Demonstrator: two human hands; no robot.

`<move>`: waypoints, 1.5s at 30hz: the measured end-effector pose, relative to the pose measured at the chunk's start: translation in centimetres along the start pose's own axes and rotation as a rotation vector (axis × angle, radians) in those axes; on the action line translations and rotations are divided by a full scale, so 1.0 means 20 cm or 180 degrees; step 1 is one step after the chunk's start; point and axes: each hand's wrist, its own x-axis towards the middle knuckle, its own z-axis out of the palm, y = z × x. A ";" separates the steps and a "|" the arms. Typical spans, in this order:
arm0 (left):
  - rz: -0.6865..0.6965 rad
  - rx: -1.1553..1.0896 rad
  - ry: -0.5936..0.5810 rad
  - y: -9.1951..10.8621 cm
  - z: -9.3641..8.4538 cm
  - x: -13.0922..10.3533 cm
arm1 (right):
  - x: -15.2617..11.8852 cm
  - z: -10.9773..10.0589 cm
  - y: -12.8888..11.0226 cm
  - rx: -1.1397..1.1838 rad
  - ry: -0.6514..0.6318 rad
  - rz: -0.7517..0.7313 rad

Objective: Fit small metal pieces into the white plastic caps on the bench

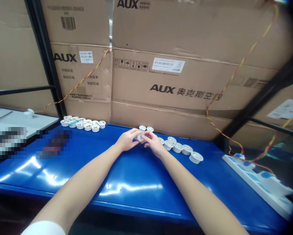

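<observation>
Near the back edge of the blue table, my left hand (130,139) grips a small round white cup (140,137) by its side, tilted so that its top faces me. The fingers of my right hand (153,142) are closed at the top of this same cup, around its right edge. Whether they pinch something small there cannot be made out. Just behind my hands stand two white cups (142,128). To the right of my right hand, several white cups (177,147) form a slanting row.
Several white cups (88,126) with brownish contents stand at the back left of the blue table (136,192). Cardboard panels (166,78) rise behind. A white power strip (259,186) with wires lies on the right. A pale table (42,122) adjoins on the left.
</observation>
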 end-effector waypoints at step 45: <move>0.0078 0.0199 0.0028 0.01 -0.01 0.01 | -0.01 -0.02 -0.01 -0.0721 0.0044 -0.0484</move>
